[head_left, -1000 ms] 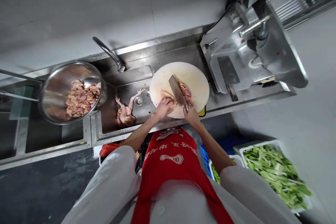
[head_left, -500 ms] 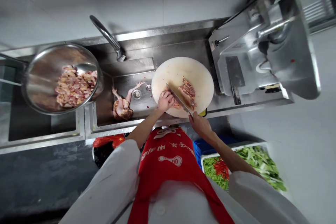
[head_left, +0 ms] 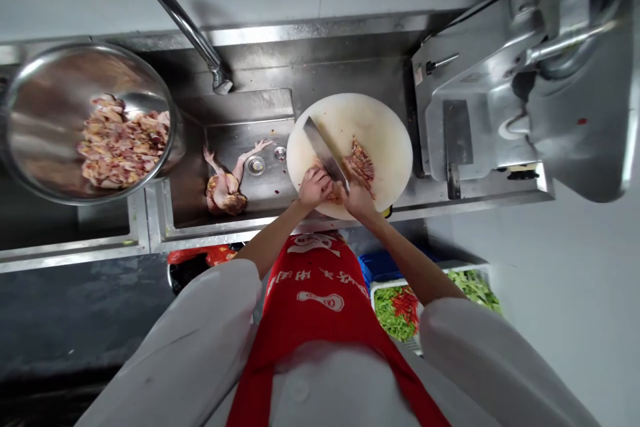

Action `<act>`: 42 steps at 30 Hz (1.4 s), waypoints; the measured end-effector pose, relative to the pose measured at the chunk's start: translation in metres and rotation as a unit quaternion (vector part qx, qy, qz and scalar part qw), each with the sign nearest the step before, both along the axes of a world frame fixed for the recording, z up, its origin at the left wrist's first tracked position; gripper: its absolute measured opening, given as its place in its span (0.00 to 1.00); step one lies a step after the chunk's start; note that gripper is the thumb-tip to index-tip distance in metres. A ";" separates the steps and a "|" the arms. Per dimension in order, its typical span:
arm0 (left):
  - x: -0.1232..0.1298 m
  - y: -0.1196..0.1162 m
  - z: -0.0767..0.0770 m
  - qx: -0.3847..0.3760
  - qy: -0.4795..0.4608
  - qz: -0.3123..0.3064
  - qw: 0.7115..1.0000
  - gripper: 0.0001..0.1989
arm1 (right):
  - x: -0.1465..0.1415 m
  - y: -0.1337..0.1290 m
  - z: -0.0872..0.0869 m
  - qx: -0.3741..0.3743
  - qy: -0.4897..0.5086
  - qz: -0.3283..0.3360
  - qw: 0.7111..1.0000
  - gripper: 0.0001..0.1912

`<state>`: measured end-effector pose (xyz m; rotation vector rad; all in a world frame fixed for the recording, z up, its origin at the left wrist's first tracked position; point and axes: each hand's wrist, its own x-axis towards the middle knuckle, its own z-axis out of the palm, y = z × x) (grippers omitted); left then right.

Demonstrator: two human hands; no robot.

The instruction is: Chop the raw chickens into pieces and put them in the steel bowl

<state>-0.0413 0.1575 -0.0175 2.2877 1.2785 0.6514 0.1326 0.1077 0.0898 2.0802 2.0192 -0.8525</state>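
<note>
My right hand [head_left: 357,197] is wrapped round the handle of a cleaver [head_left: 324,148]. The broad blade slants up and left over a round white cutting board [head_left: 385,127]. Close beside the blade, my left hand [head_left: 315,187] is curled with its fingertips on a chicken piece [head_left: 333,193], which the hands and blade partly hide. A larger chunk of raw chicken [head_left: 360,165] lies on the board to the right of the blade. Further left, a part-cut chicken [head_left: 227,192] with its feet on rests in the steel sink [head_left: 240,133].
A big steel bowl [head_left: 40,140] of chopped meat [head_left: 125,143] stands on the left. The tap [head_left: 190,30] arches over the sink. To the right are a steel slicing machine [head_left: 500,93] and a second cleaver [head_left: 457,140]. Below is a basket of cut vegetables [head_left: 395,310].
The cleaver has swung left and its flat side now shows more. My right hand has moved in close to my left. The whole view has shifted slightly.
</note>
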 end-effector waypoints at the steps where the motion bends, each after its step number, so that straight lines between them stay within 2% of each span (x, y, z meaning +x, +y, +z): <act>1: -0.001 0.000 -0.001 -0.001 -0.001 0.007 1.000 0.11 | -0.001 0.006 -0.001 0.001 0.010 0.001 1.000 0.28; 3: -0.003 -0.001 -0.003 -0.006 -0.006 0.025 1.000 0.11 | 0.006 -0.001 0.001 -0.035 0.001 -0.016 0.999 0.27; 6: -0.003 -0.002 -0.005 -0.020 -0.017 0.039 0.999 0.11 | 0.028 -0.042 0.007 -0.133 -0.054 -0.039 0.989 0.24; 8: -0.002 -0.002 -0.006 -0.030 -0.020 0.036 0.999 0.12 | 0.030 -0.056 0.007 -0.141 -0.079 -0.045 0.986 0.22; 9: -0.003 -0.002 -0.006 -0.032 -0.020 0.033 0.999 0.12 | 0.026 -0.053 0.005 -0.122 -0.080 -0.045 0.988 0.22; 11: -0.005 -0.002 -0.005 -0.034 -0.019 0.018 0.999 0.12 | 0.009 -0.025 -0.004 -0.041 -0.042 -0.034 0.998 0.24; 13: -0.010 -0.003 -0.003 -0.036 -0.017 0.011 0.999 0.11 | -0.006 0.017 -0.015 0.015 -0.010 -0.024 1.000 0.26; 16: -0.018 -0.007 0.003 -0.031 -0.003 0.038 0.999 0.09 | 0.001 0.066 -0.020 0.013 0.020 -0.009 1.000 0.24; 18: -0.022 -0.010 0.007 -0.019 0.007 0.062 0.998 0.09 | 0.017 0.072 -0.014 0.014 0.007 -0.021 1.000 0.25; 20: -0.025 -0.012 0.014 -0.011 0.002 0.063 0.998 0.09 | 0.029 0.059 -0.002 0.034 -0.022 -0.054 0.998 0.27; 22: -0.030 -0.014 0.022 -0.003 -0.029 0.079 0.996 0.10 | 0.029 0.032 0.012 0.046 -0.039 -0.077 0.995 0.27; 24: -0.039 -0.017 0.029 0.014 -0.073 0.148 0.986 0.11 | 0.017 0.001 0.021 0.037 -0.039 -0.080 0.995 0.26; 27: -0.062 -0.028 0.034 0.042 -0.116 0.282 0.951 0.09 | -0.011 -0.041 0.023 -0.017 -0.020 -0.063 0.998 0.23; 29: -0.081 -0.040 0.032 0.050 -0.126 0.323 0.937 0.08 | -0.027 -0.055 0.022 -0.060 -0.011 -0.060 0.996 0.20; 31: -0.101 -0.054 0.028 0.052 -0.126 0.342 0.930 0.08 | -0.034 -0.057 0.027 -0.080 -0.012 -0.064 0.995 0.18; 33: -0.118 -0.068 0.024 0.058 -0.120 0.364 0.922 0.08 | -0.032 -0.050 0.045 -0.053 -0.017 -0.068 0.996 0.19; 36: -0.137 -0.086 0.023 0.070 -0.113 0.408 0.903 0.08 | -0.020 -0.039 0.082 0.053 -0.029 -0.091 0.994 0.25; 38: -0.146 -0.095 0.025 0.081 -0.115 0.430 0.892 0.08 | -0.016 -0.038 0.094 0.121 -0.040 -0.119 0.985 0.30; 40: -0.147 -0.099 0.027 0.090 -0.119 0.443 0.884 0.08 | -0.022 -0.044 0.085 0.143 -0.045 -0.136 0.979 0.32; 42: -0.139 -0.096 0.030 0.087 -0.119 0.441 0.886 0.09 | -0.035 -0.055 0.057 0.084 -0.044 -0.129 0.987 0.30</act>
